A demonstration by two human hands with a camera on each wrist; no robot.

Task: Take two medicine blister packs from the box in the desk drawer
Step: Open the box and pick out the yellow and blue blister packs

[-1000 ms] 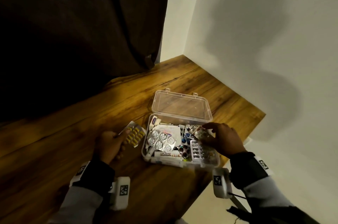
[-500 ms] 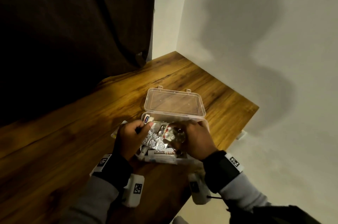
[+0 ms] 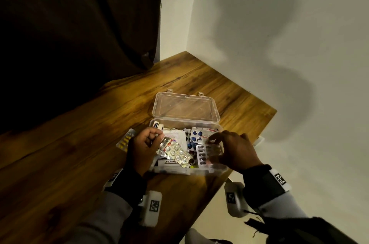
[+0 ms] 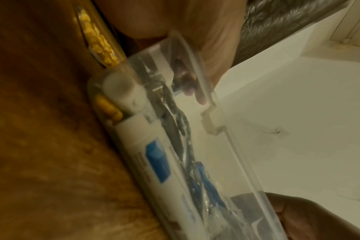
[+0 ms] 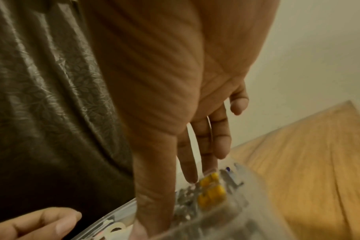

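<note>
Grey sleeves (image 3: 111,217) end in black wristbands (image 3: 261,186) — each carries white camera blocks (image 3: 152,206) printed with black square markers.

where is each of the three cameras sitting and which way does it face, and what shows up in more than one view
Head: worn on the head, looking forward and down at the wooden desk and open clear plastic box; left hand, right hand and both sleeves show.
Left wrist: low beside the box's wall, facing along it; palm and fingertips show.
Right wrist: behind the right hand, facing down its fingers into the box.
Shared: the box in all three; the yellow blister pack outside it, in head and left wrist.
</note>
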